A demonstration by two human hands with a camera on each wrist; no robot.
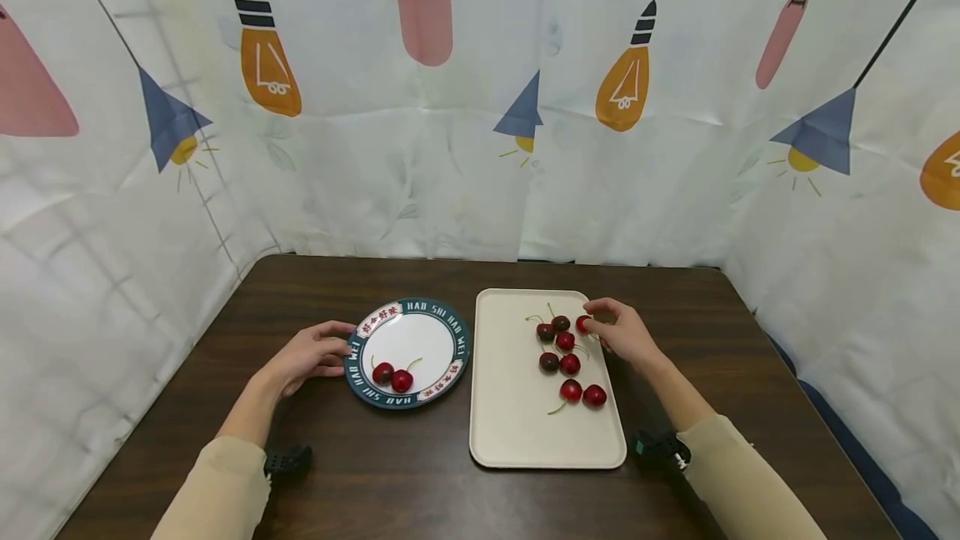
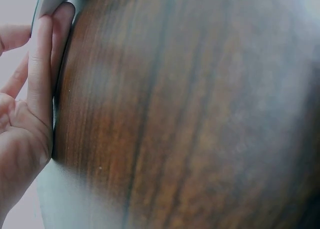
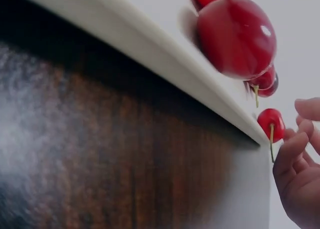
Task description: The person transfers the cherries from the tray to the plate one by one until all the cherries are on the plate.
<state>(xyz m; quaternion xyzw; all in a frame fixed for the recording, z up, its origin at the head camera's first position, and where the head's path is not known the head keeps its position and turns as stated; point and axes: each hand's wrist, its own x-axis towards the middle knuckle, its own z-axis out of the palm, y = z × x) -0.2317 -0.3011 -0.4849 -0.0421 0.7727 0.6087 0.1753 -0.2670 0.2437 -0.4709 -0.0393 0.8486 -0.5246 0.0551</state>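
My left hand (image 1: 318, 352) holds the left rim of a round white plate (image 1: 431, 336) with a dark green lettered border. The left wrist view shows fingers (image 2: 41, 74) under the rim and the thumb at its edge. Two red cherries (image 1: 402, 381) with stems lie on the plate. My right hand (image 1: 624, 333) is over the upper right edge of a cream tray (image 1: 517, 432), its fingertips around a bright red cherry (image 3: 271, 125). The thumb appears to touch that cherry, while the index finger stands a little apart. Several more cherries (image 1: 565, 341) lie on the tray, some dark.
Plate and tray stand side by side on a dark wooden table (image 1: 420, 482), with a narrow gap between them. A white curtain (image 1: 465, 190) printed with lamps and bulbs hangs behind and at both sides. Dark bands (image 1: 288, 461) sit on the wrists.
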